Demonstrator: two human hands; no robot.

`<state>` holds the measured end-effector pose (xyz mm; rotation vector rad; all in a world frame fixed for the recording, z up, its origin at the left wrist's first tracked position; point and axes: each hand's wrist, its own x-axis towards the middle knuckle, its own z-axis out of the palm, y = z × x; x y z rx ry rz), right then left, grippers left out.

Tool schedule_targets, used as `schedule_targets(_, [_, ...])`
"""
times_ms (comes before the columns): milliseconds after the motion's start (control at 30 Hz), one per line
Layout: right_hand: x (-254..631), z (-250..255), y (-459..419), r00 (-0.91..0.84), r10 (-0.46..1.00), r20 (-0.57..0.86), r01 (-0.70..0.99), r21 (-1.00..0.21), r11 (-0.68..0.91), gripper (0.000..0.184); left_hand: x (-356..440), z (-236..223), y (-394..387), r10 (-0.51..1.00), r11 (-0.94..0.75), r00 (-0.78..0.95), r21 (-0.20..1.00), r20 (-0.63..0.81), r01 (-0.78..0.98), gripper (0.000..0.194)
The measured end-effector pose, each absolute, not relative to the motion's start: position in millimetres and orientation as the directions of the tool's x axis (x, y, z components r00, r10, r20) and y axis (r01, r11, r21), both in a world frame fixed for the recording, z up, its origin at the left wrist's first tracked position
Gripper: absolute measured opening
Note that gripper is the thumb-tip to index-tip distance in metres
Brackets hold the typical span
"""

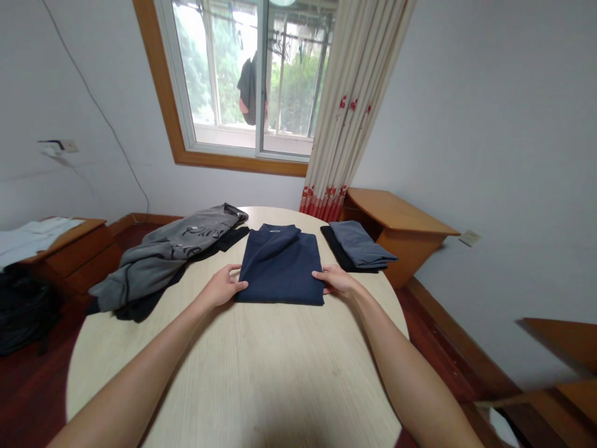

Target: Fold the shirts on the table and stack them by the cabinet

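Note:
A navy blue shirt (pixel 282 267), folded into a rough square with its collar at the far side, lies on the pale round table (pixel 270 373). At its left edge my left hand (pixel 224 286) pinches the cloth, thumb on top and fingers partly hidden. My right hand (pixel 336 280) grips the opposite edge in the same way, its thumb over the fabric and fingers beneath. Right of the shirt sits a small stack: a folded grey-blue garment (pixel 361 244) on top of a black one (pixel 336 249).
A grey printed sweatshirt (pixel 172 249) is spread over dark clothing (pixel 144 305) on the table's left side. Beyond the table's right edge stands a wooden desk (pixel 401 211). A patterned curtain (pixel 352 106) hangs beside the window (pixel 252 81). A wooden cabinet (pixel 74 249) is at left.

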<state>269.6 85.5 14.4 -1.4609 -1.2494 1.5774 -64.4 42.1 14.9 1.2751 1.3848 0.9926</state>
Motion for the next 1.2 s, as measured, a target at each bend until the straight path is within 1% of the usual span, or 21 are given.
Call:
schedule_targets(100, [275, 16, 82, -0.274, 0.878, -0.393, 0.184, -0.917, -0.353, 0.014, -70, 18, 38, 0.990, 0.101, 0.063, 0.946, -0.127, 0.307, 0.069])
schedule_targets(200, [282, 26, 75, -0.396, 0.802, -0.446, 0.314, -0.887, -0.338, 0.020, -76, 27, 28, 0.967, 0.108, 0.168, 0.905, -0.192, 0.411, 0.041])
schedule_targets(233, [284, 31, 73, -0.446, 0.756, -0.480, 0.383, -0.865, -0.324, 0.026, -78, 32, 24, 0.943, 0.111, 0.232, 0.882, -0.239, 0.457, 0.035])
schedule_targets(267, [285, 36, 70, -0.504, 0.683, -0.529, 0.458, -0.834, -0.308, 0.032, -81, 37, 19, 0.902, 0.109, 0.311, 0.856, -0.299, 0.505, 0.037])
schedule_targets(300, [286, 41, 67, -0.563, 0.587, -0.582, 0.526, -0.800, -0.289, 0.038, -83, 43, 13, 0.836, 0.104, 0.402, 0.828, -0.373, 0.551, 0.041])
schedule_targets(367, [287, 50, 62, -0.649, 0.380, -0.658, 0.610, -0.750, -0.256, 0.047, -88, 55, 3, 0.628, 0.086, 0.572, 0.777, -0.529, 0.624, 0.043])
schedule_targets(433, [286, 53, 59, -0.682, 0.269, -0.681, 0.633, -0.733, -0.250, 0.055, -91, 62, -3, 0.434, 0.085, 0.641, 0.737, -0.633, 0.671, 0.043])
schedule_targets(467, [285, 53, 59, -0.681, 0.278, -0.678, 0.626, -0.735, -0.259, 0.057, -92, 64, -3, 0.404, 0.103, 0.631, 0.718, -0.663, 0.688, 0.047])
schedule_targets(500, [284, 50, 59, -0.667, 0.323, -0.671, 0.611, -0.741, -0.277, 0.058, -92, 64, -2, 0.429, 0.130, 0.597, 0.700, -0.678, 0.702, 0.051])
schedule_targets(533, [283, 47, 61, -0.640, 0.397, -0.658, 0.586, -0.752, -0.302, 0.057, -91, 63, -1, 0.509, 0.158, 0.540, 0.689, -0.671, 0.708, 0.056])
schedule_targets(600, [278, 37, 67, -0.536, 0.604, -0.591, 0.478, -0.801, -0.359, 0.052, -85, 59, 4, 0.754, 0.161, 0.366, 0.694, -0.545, 0.702, 0.060])
schedule_targets(667, [272, 28, 73, -0.384, 0.787, -0.483, 0.319, -0.869, -0.378, 0.045, -73, 55, 7, 0.949, 0.062, 0.168, 0.680, -0.268, 0.731, 0.061])
schedule_targets(733, [265, 21, 79, -0.257, 0.881, -0.397, 0.214, -0.912, -0.349, 0.040, -56, 52, 4, 0.998, -0.069, 0.063, 0.592, 0.031, 0.803, 0.065])
schedule_targets(767, [261, 18, 81, -0.211, 0.906, -0.366, 0.197, -0.924, -0.327, 0.037, -46, 51, 2, 0.989, -0.130, 0.068, 0.536, 0.134, 0.834, 0.066])
schedule_targets(833, [254, 12, 85, -0.142, 0.937, -0.319, 0.209, -0.935, -0.287, 0.032, -29, 48, -3, 0.961, -0.239, 0.148, 0.435, 0.233, 0.868, 0.062])
schedule_targets(933, [249, 5, 89, -0.073, 0.966, -0.247, 0.231, -0.947, -0.224, 0.024, -15, 42, -3, 0.946, -0.305, 0.239, 0.357, 0.218, 0.883, 0.033])
schedule_targets(967, [248, 2, 90, -0.069, 0.974, -0.217, 0.228, -0.954, -0.196, 0.023, -15, 40, 1, 0.952, -0.291, 0.228, 0.373, 0.204, 0.881, 0.025])
schedule_targets(1000, [248, 0, 91, -0.073, 0.982, -0.173, 0.218, -0.964, -0.154, 0.021, -18, 39, 5, 0.959, -0.271, 0.203, 0.426, 0.199, 0.863, 0.022])
schedule_targets(1067, [247, -2, 94, -0.088, 0.996, -0.027, 0.198, -0.980, -0.009, 0.019, -31, 37, 18, 0.966, -0.245, 0.130, 0.628, 0.225, 0.739, 0.026])
schedule_targets(1133, [245, -3, 98, -0.088, 0.981, 0.175, 0.201, -0.961, 0.190, 0.022, -47, 36, 32, 0.964, -0.249, 0.035, 0.855, 0.262, 0.456, 0.032])
schedule_targets(1200, [241, -3, 103, -0.061, 0.938, 0.342, 0.219, -0.912, 0.346, 0.025, -62, 34, 45, 0.969, -0.225, -0.073, 0.968, 0.234, 0.115, 0.039])
